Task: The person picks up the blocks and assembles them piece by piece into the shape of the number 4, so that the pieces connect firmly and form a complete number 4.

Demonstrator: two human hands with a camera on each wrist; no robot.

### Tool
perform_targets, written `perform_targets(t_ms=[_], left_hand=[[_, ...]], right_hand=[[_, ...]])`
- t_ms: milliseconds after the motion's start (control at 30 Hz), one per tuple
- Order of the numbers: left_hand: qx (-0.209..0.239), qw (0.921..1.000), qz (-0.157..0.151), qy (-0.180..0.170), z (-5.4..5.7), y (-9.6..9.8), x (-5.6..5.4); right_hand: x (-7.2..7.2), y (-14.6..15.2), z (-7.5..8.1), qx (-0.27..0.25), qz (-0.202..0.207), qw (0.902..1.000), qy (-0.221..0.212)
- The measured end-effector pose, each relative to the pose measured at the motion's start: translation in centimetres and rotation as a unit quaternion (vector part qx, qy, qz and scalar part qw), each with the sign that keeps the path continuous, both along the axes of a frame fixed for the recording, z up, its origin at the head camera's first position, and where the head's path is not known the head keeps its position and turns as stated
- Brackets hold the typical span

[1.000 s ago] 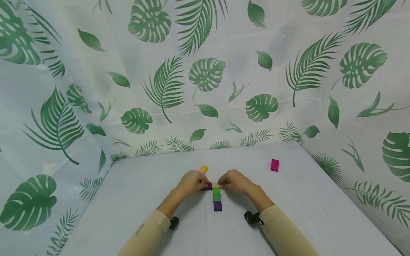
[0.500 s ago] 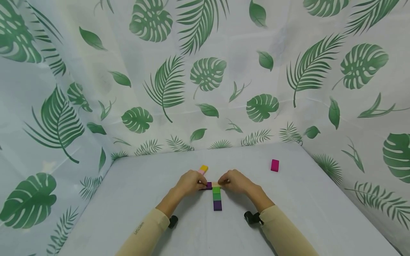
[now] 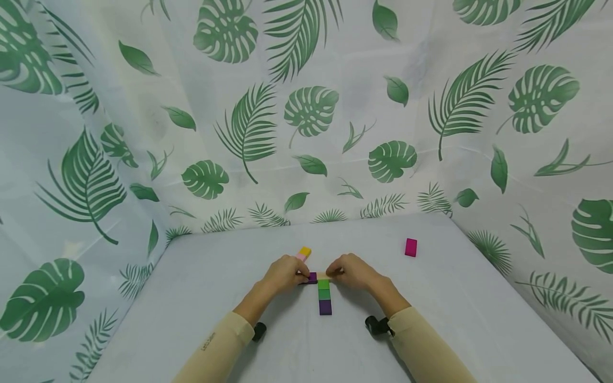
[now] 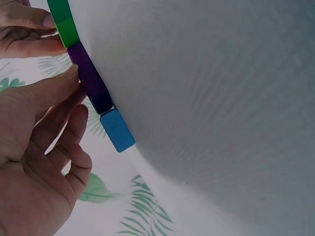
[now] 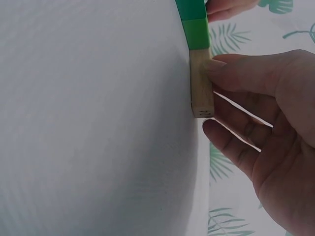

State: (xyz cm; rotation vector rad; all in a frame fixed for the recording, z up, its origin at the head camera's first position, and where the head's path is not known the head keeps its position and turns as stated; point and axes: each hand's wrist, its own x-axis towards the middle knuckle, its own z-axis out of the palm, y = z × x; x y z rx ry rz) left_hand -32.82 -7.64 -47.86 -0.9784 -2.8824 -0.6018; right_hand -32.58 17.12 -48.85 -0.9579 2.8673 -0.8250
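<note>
My left hand (image 3: 283, 273) pinches a purple block (image 3: 313, 277) between thumb and fingers. Opposite it, my right hand (image 3: 353, 271) pinches a plain wooden block (image 3: 322, 276), whose end bears a printed number in the right wrist view. These two blocks lie roughly in line across the far end of a short column. That column runs toward me: light green block (image 3: 323, 284), darker green block (image 3: 324, 294), dark purple block (image 3: 325, 307). Past the purple block's outer end, the left wrist view has a blue block (image 4: 117, 130); my left hand hides it from the head view.
Behind my left hand lie a yellow block (image 3: 305, 250) and a pink block (image 3: 301, 257), end to end. A magenta block (image 3: 411, 247) sits alone toward the far right. Leaf-patterned cloth (image 3: 306, 159) surrounds the white table (image 3: 215, 298) at the back and sides.
Over the first half second my left fingertips shift slightly left along the purple block, baring more of it. Since then both hands and the blocks look still.
</note>
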Motion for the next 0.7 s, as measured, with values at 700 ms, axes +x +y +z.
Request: perform_targets(t_ms=[700], left_hand=[[-0.017, 0.9998, 0.01, 0.003, 0.2, 0.2, 0.2]], right_hand=[[-0.4, 4.8, 2.0, -0.072, -0.162, 0.9835, 0.036]])
